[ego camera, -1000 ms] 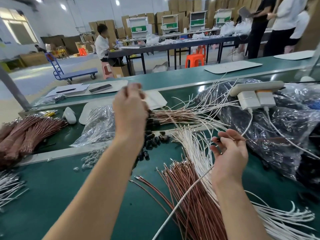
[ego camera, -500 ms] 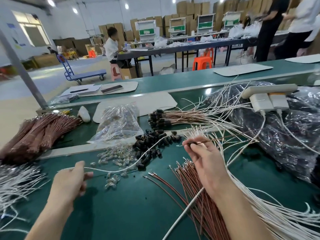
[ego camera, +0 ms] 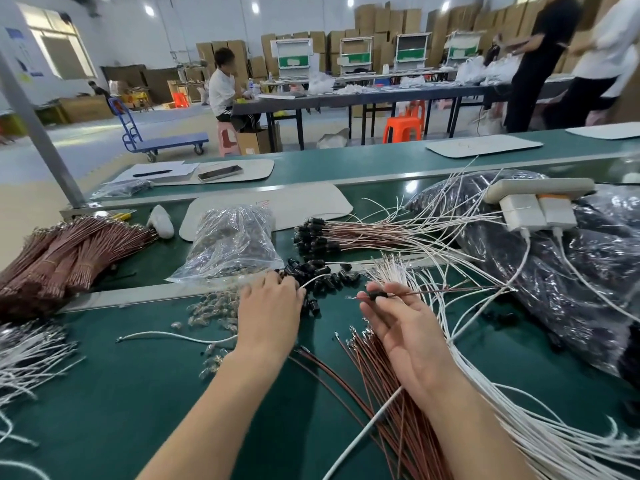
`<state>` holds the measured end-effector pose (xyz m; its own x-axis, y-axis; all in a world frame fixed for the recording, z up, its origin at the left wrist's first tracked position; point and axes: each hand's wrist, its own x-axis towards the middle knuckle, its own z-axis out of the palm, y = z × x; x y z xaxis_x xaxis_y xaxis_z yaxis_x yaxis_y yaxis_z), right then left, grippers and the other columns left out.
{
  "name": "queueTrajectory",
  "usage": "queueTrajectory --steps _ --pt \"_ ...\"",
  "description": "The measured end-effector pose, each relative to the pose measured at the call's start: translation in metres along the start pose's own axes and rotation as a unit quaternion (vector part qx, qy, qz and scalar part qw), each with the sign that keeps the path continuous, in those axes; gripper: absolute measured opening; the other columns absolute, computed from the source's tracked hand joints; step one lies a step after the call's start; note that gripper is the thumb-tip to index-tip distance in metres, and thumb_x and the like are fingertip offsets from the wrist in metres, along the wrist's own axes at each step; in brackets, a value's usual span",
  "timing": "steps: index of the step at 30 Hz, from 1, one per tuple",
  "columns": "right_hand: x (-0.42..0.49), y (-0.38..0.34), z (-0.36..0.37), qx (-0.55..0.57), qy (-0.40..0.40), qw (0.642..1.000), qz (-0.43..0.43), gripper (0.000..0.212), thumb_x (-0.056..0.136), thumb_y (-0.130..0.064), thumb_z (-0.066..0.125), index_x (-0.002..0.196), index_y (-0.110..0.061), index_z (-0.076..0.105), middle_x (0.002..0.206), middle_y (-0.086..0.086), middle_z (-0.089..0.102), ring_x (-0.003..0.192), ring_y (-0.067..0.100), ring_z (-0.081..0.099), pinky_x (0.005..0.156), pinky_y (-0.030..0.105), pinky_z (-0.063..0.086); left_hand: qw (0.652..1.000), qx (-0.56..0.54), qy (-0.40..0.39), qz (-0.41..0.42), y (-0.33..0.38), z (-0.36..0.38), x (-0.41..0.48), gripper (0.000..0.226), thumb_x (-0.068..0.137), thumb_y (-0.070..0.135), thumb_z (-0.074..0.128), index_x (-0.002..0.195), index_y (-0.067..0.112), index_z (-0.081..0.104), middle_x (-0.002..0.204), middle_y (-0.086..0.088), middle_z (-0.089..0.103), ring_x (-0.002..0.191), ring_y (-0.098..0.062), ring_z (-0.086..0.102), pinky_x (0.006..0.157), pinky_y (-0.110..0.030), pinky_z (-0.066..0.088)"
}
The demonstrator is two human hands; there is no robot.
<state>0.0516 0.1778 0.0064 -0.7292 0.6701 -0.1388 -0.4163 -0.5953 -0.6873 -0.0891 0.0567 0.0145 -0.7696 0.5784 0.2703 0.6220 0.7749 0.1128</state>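
Along the left edge of the tabletop point(ego camera: 121, 393) lie tied brown bundles point(ego camera: 59, 258). To their right a clear bag point(ego camera: 232, 244) of parts slumps, with small metal terminals point(ego camera: 214, 306) strewn in front of it. A loose white wire point(ego camera: 173, 336) lies flat and runs under the wrist of the left hand point(ego camera: 270, 313).

That hand is palm down, its fingers bent into the near edge of the pile of black caps point(ego camera: 325, 275). Whether they have closed on a cap or on the wire cannot be told, because the knuckles hide the tips.

Just to the right, and apart from it, the right hand point(ego camera: 405, 327) is palm up. Its thumb and forefinger pinch a single brown wire point(ego camera: 450, 291) where a small black piece point(ego camera: 377, 295) sits on it.

The wire's long axis runs left to right, nearly level. Its bare metal tip points left toward the left hand and its tail trails off right. The pile lies beyond and between the hands, nearer the left, so the next cap would likely come from that side, straight onto the tip.

Under the right forearm fan a heap of brown wires point(ego camera: 381, 393) and a sheaf of white wires point(ego camera: 485, 375) — beyond them, a black bag point(ego camera: 571, 271) fills the right edge.
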Motion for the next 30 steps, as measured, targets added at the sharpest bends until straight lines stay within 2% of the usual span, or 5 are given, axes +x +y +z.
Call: queueTrajectory --steps 6,9,13,20,30 --pt "0.002 -0.001 -0.002 0.015 0.027 1.000 -0.005 0.015 0.097 0.008 0.051 0.096 -0.001 0.064 0.095 0.017 0.072 0.086 0.024 0.074 0.076 0.028 0.062 0.993 -0.104 0.056 -0.002 -0.008 0.008 -0.007 0.033 0.107 0.038 0.036 0.108 0.020 0.063 0.105 0.002 0.065 0.105 -0.021 0.058 0.092 -0.037 0.039" --pt "0.002 0.000 -0.002 0.008 0.037 0.999 -0.004 0.015 0.098 0.007 0.050 0.098 -0.001 0.063 0.098 0.017 0.070 0.086 0.024 0.074 0.076 0.028 0.062 0.998 -0.055 0.000 0.013 -0.007 0.011 -0.010 0.039 0.105 0.049 0.036 0.121 0.023 0.061 0.116 0.003 0.063 0.114 -0.020 0.055 0.099 -0.037 0.039" --pt "0.000 0.000 -0.003 0.006 0.028 1.000 0.003 0.019 0.098 0.008 0.049 0.104 -0.004 0.064 0.092 0.013 0.073 0.084 0.023 0.074 0.072 0.027 0.061 0.999 -0.035 -0.011 0.013 -0.004 0.011 -0.008 0.032 0.108 0.040 0.037 0.125 0.024 0.059 0.120 0.004 0.059 0.117 -0.019 0.052 0.102 -0.033 0.038" --pt "0.001 0.001 -0.004 -0.036 0.007 0.999 -0.005 0.027 0.098 0.004 0.050 0.119 -0.011 0.060 0.102 0.012 0.075 0.087 0.019 0.072 0.073 0.027 0.060 0.942 -0.313 0.100 0.070 -0.019 0.003 -0.052 0.013 0.101 0.028 0.054 0.109 0.028 0.064 0.101 0.023 0.058 0.090 -0.008 0.060 0.081 -0.035 0.052" --pt "-0.002 -0.002 -0.003 -0.064 -0.026 0.997 0.020 0.031 0.092 -0.001 0.054 0.113 -0.011 0.075 0.101 0.011 0.073 0.085 0.016 0.070 0.082 0.030 0.055 0.939 -0.308 0.109 0.104 -0.028 0.012 -0.073 0.019 0.096 0.026 0.059 0.110 0.024 0.072 0.101 0.019 0.060 0.090 -0.006 0.062 0.077 -0.039 0.055"
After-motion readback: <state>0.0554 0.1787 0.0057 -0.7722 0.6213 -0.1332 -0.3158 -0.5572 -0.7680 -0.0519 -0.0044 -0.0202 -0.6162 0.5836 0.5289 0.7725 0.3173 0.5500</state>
